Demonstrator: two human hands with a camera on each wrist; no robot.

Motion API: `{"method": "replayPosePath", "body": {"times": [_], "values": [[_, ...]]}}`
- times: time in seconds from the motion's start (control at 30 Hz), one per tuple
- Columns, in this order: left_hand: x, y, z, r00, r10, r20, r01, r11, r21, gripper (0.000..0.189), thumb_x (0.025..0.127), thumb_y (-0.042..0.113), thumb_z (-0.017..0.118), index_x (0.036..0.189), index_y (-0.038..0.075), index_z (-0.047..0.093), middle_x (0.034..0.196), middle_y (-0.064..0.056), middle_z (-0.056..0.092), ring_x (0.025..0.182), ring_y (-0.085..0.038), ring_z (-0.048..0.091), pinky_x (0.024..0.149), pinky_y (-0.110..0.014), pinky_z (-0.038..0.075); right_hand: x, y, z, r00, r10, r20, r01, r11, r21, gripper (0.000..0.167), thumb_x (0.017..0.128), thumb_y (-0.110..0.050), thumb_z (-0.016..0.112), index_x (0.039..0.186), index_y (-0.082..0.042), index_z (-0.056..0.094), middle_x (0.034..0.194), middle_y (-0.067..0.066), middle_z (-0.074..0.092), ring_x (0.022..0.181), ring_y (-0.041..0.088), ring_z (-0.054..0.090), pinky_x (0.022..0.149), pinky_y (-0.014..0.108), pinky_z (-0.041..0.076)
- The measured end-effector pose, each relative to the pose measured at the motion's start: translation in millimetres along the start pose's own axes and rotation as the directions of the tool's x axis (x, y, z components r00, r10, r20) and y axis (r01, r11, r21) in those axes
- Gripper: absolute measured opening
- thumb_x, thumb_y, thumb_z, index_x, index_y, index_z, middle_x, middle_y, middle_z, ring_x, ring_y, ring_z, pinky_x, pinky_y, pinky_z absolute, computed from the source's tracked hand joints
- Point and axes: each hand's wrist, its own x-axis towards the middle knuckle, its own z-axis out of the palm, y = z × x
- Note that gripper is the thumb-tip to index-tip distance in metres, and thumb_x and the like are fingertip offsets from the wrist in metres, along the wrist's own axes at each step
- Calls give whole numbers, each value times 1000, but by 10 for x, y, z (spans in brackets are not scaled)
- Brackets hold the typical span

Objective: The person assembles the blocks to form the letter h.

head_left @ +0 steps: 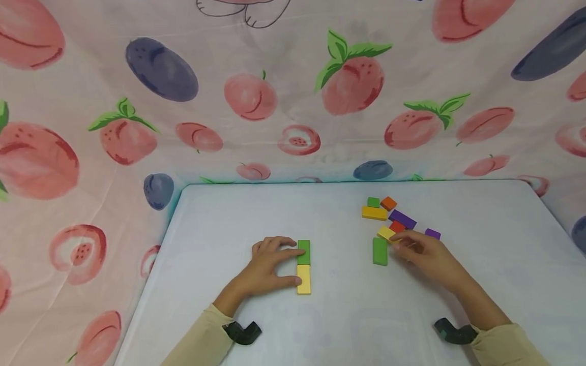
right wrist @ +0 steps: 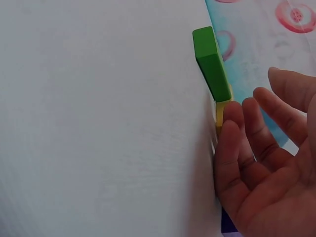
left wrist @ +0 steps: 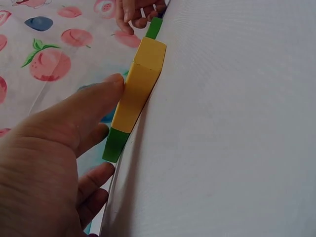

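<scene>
On the white table, a green block (head_left: 304, 259) and a yellow block (head_left: 304, 287) stand end to end in a line. My left hand (head_left: 263, 272) is spread beside them, index fingertip on the green one and thumb on the yellow one. In the left wrist view the thumb lies against the yellow block's side. My right hand (head_left: 428, 256) reaches over the loose blocks, fingertips right at a small yellow block (head_left: 385, 233). In the right wrist view its fingers are loosely bent, with the thumb held apart. Just left of it lies a green block (head_left: 380, 252).
Beyond the right hand are a red block (head_left: 396, 226), a long purple block (head_left: 404, 219), a yellow block (head_left: 374, 213), a small green block (head_left: 373, 202) and an orange block (head_left: 388, 203). Another purple block (head_left: 432, 233) lies behind that hand. A fruit-patterned cloth (head_left: 274, 61) hangs behind the table.
</scene>
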Motion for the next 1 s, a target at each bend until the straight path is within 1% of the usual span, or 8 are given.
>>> {"method": "replayPosePath", "body": {"times": [0.13,0.2,0.33,0.43,0.63,0.8,1.0], "values": [[4,-2,-1,1000,2,-2,-2,1000,-3,63,85,56,77,142,35,61,146,3,50,135,-21,38,106,-56,21,20,44,-7,1000,1,12,-1,999,33,35,99,-36,67,127,-14,67,110,7,68,98,18,61,77,22,53],[8,-4,-1,1000,2,-1,-2,1000,-3,63,85,56,77,142,35,60,146,3,50,135,-21,38,106,-55,21,33,54,-8,999,29,29,-30,998,48,37,98,-37,69,128,-15,66,105,6,64,96,17,59,76,22,52],[13,-10,7,1000,10,-8,-10,1000,5,63,84,55,78,141,35,61,145,3,51,134,-20,39,106,-56,21,76,61,-13,993,82,82,-89,993,78,44,96,-39,71,132,-15,65,94,7,58,88,19,54,69,24,47],[13,-9,13,1000,14,-9,-14,1000,12,63,84,54,78,141,35,61,145,2,51,133,-21,39,106,-56,22,111,71,-20,989,92,115,-103,991,91,48,95,-39,72,134,-13,64,88,7,54,81,19,52,63,26,43],[3,-3,12,1000,4,1,-4,1000,9,63,84,54,78,141,35,61,145,1,51,133,-21,39,105,-56,22,156,97,-32,985,97,141,-114,987,117,49,94,-36,74,135,-11,64,85,6,54,78,18,53,64,27,43],[0,-8,-1,999,-22,24,22,1000,19,63,85,56,77,142,37,60,147,3,49,136,-20,37,107,-54,22,189,95,-41,981,115,159,-138,980,140,50,92,-35,76,135,-10,64,82,6,55,75,20,54,64,28,42],[2,-15,0,999,-30,28,29,999,25,63,85,57,77,142,38,60,148,4,49,137,-20,37,107,-53,22,210,80,-42,979,132,153,-151,980,126,52,91,-39,76,134,-11,65,80,6,56,75,21,55,64,30,42]]}}
